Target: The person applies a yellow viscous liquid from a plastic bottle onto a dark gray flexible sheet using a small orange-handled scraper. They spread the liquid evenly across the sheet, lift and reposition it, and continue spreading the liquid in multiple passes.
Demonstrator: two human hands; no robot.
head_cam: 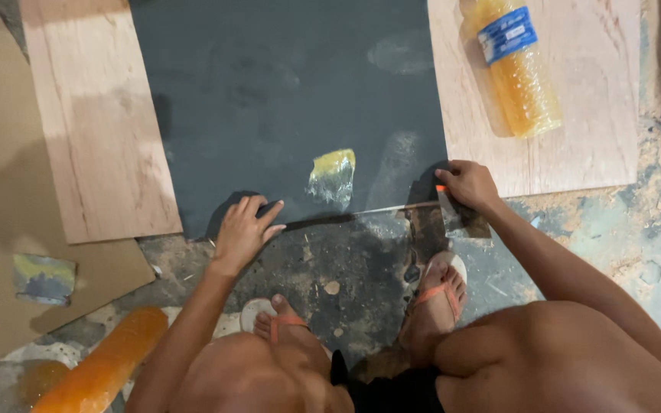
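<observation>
On floor, near edge of sheet: dark laminate sheet (284, 92) lies flat betw. plywood boards (101, 115).
L hand (245, 229): fingers spread, released, pressing sheet edge.
R hand (467, 183): fingers clenched on orange-tipped cutter (445, 200) at sheet corner.
Strip (361, 214): thin offcut along edge.
Bottle (516, 65): orange, on R board.

A rough, stained concrete floor (346, 283) strewn with sawdust at the right carries pale plywood boards (97, 115) far left and far right, brown cardboard (9, 191) at left, under warm, uneven light.
</observation>
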